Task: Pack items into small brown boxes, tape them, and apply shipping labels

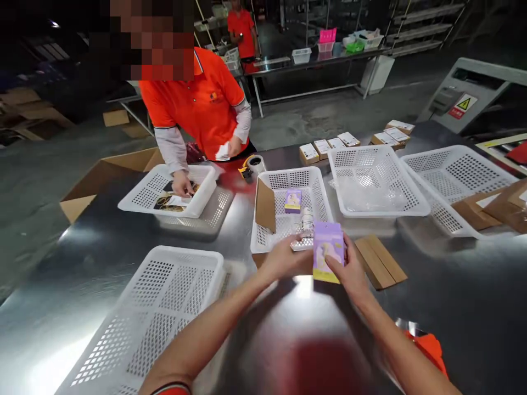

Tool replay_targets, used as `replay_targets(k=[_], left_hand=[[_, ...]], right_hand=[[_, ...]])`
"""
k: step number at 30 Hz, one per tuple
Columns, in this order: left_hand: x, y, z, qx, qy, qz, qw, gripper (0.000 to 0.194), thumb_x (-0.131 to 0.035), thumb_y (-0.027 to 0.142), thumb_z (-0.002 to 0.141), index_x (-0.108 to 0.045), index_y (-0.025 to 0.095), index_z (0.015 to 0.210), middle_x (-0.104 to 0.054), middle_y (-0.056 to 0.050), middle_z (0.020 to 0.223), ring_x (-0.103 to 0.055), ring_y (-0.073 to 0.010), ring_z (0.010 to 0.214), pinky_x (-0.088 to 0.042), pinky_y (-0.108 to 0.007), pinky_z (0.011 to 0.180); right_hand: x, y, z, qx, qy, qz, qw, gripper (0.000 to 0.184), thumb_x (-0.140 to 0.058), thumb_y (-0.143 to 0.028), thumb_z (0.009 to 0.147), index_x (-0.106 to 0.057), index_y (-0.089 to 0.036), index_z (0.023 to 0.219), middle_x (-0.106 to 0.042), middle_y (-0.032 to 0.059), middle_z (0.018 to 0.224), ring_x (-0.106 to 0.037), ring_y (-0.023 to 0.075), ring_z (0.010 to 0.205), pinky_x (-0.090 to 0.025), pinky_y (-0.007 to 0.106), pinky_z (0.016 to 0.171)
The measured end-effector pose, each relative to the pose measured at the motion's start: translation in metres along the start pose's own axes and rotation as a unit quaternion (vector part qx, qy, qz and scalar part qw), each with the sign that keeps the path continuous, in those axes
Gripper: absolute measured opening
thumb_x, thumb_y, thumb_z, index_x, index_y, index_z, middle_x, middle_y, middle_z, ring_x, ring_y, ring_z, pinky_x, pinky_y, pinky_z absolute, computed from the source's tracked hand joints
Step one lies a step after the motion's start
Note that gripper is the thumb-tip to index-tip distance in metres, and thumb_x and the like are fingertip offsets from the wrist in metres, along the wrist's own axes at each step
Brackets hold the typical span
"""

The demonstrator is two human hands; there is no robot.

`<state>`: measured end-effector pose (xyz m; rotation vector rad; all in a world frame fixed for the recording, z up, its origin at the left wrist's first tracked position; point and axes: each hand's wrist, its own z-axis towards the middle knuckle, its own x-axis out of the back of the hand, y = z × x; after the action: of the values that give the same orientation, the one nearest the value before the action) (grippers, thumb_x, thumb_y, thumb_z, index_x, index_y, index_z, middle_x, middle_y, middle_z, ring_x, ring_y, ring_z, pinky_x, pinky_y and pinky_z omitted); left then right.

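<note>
While the right hand (349, 271) raises a purple box (328, 251) at 12 o'clock, just above the near rim of a white plastic basket (288, 174), its fingers (337, 264) pinch the box's lower right side, probably to keep the printed face turned up and in view. Left hand (282, 259) lies just beside the box, fingers (293, 242) stretched out over a flat silver packet (302, 246); whether they grip it cannot be told. Inside the basket are a second purple box (293, 201), a small bottle (307, 222) and a cardboard sheet (265, 206) tilted against the left wall, perhaps wedged there to save space. Cardboard strips (379, 262) lie flat on the steel tabletop (230, 334) at 2 o'clock, within easy reach of the right hand. Another basket (373, 181) at 1 o'clock holds clear plastic bags (364, 195). Small boxes (329, 148) stand in a row beyond it. At 11 o'clock, a co-worker's hand (182, 184) rests in a further basket (167, 189), on printed sheets (171, 200), near a tape dispenser (250, 166)
</note>
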<state>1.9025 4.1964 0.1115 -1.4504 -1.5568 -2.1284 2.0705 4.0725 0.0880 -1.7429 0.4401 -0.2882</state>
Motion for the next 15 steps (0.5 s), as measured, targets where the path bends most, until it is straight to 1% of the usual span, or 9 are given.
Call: replay_targets(k=[1, 2, 3, 5, 8, 10, 12, 14, 15], left_hand=[[0.011, -0.017, 0.012, 0.060, 0.084, 0.025, 0.994, 0.051, -0.058, 0.043, 0.091, -0.053, 0.022, 0.137, -0.063, -0.010, 0.115, -0.066, -0.0229, 0.089, -0.053, -0.037, 0.085], [0.023, -0.036, 0.027, 0.114, 0.159, 0.070, 0.978, 0.054, -0.060, 0.041, 0.090, -0.051, 0.016, 0.138, -0.060, -0.015, 0.122, -0.064, -0.0268, 0.100, -0.051, -0.040, 0.091], [0.034, -0.054, 0.043, 0.169, 0.189, 0.105, 0.962, 0.060, -0.066, 0.039, 0.087, -0.050, 0.010, 0.137, -0.058, -0.020, 0.126, -0.061, -0.0319, 0.110, -0.049, -0.044, 0.095], [0.048, -0.084, 0.071, 0.225, 0.174, 0.125, 0.950, 0.053, -0.069, 0.030, 0.085, -0.054, 0.004, 0.129, -0.059, -0.025, 0.123, -0.061, -0.0352, 0.110, -0.049, -0.047, 0.092], [0.053, -0.101, 0.089, 0.205, 0.154, 0.112, 0.960, 0.030, -0.053, 0.014, 0.091, -0.060, 0.005, 0.119, -0.062, -0.022, 0.118, -0.063, -0.0300, 0.106, -0.049, -0.045, 0.094], [0.056, -0.094, 0.083, 0.160, 0.178, 0.103, 0.965, 0.031, -0.043, 0.009, 0.093, -0.061, 0.006, 0.118, -0.063, -0.020, 0.116, -0.061, -0.0266, 0.108, -0.047, -0.045, 0.099], [0.063, -0.080, 0.060, 0.105, 0.219, 0.097, 0.965, 0.033, -0.042, 0.009, 0.093, -0.060, 0.008, 0.121, -0.065, -0.018, 0.114, -0.060, -0.0252, 0.108, -0.047, -0.044, 0.101], [0.071, -0.062, 0.016, 0.044, 0.265, 0.096, 0.959, 0.034, -0.043, 0.012, 0.094, -0.059, 0.012, 0.125, -0.066, -0.016, 0.111, -0.061, -0.0244, 0.107, -0.049, -0.042, 0.099], [0.073, -0.054, -0.013, 0.010, 0.281, 0.096, 0.955, 0.034, -0.045, 0.014, 0.094, -0.059, 0.013, 0.125, -0.067, -0.014, 0.107, -0.062, -0.0240, 0.104, -0.051, -0.041, 0.097]], right_hand=[[0.004, 0.009, -0.009, -0.019, -0.011, -0.007, 1.000, 0.098, -0.073, -0.046, 0.076, -0.022, -0.021, 0.156, -0.064, 0.0143, 0.128, -0.065, 0.0278, 0.112, -0.054, 0.045, 0.097], [0.011, 0.021, -0.020, -0.041, -0.035, -0.017, 0.998, 0.096, -0.073, -0.044, 0.076, -0.025, -0.021, 0.155, -0.066, 0.0134, 0.126, -0.066, 0.0279, 0.110, -0.054, 0.045, 0.096], [0.019, 0.036, -0.032, -0.065, -0.069, -0.030, 0.995, 0.094, -0.073, -0.042, 0.075, -0.027, -0.021, 0.154, -0.067, 0.0124, 0.124, -0.066, 0.0279, 0.110, -0.054, 0.045, 0.096], [0.034, 0.070, -0.055, -0.112, -0.123, -0.052, 0.985, 0.090, -0.071, -0.039, 0.074, -0.031, -0.021, 0.153, -0.067, 0.0114, 0.125, -0.067, 0.0280, 0.108, -0.054, 0.044, 0.096], [0.046, 0.116, -0.077, -0.127, -0.124, -0.130, 0.975, 0.086, -0.063, -0.038, 0.073, -0.035, -0.018, 0.151, -0.063, 0.0130, 0.133, -0.064, 0.0298, 0.115, -0.050, 0.047, 0.101], [0.050, 0.132, -0.079, -0.088, -0.073, -0.243, 0.963, 0.081, -0.060, -0.038, 0.072, -0.042, -0.014, 0.147, -0.059, 0.0169, 0.137, -0.057, 0.0341, 0.124, -0.044, 0.053, 0.108], [0.051, 0.131, -0.073, -0.020, -0.008, -0.346, 0.938, 0.075, -0.060, -0.041, 0.073, -0.049, -0.011, 0.142, -0.054, 0.0209, 0.140, -0.047, 0.0392, 0.134, -0.035, 0.059, 0.113], [0.047, 0.111, -0.063, 0.051, 0.031, -0.372, 0.926, 0.071, -0.059, -0.045, 0.079, -0.049, -0.013, 0.142, -0.048, 0.0204, 0.146, -0.038, 0.0391, 0.141, -0.030, 0.061, 0.116], [0.042, 0.096, -0.058, 0.082, 0.036, -0.353, 0.932, 0.071, -0.059, -0.047, 0.082, -0.046, -0.016, 0.144, -0.045, 0.0182, 0.150, -0.036, 0.0367, 0.142, -0.030, 0.059, 0.117]])
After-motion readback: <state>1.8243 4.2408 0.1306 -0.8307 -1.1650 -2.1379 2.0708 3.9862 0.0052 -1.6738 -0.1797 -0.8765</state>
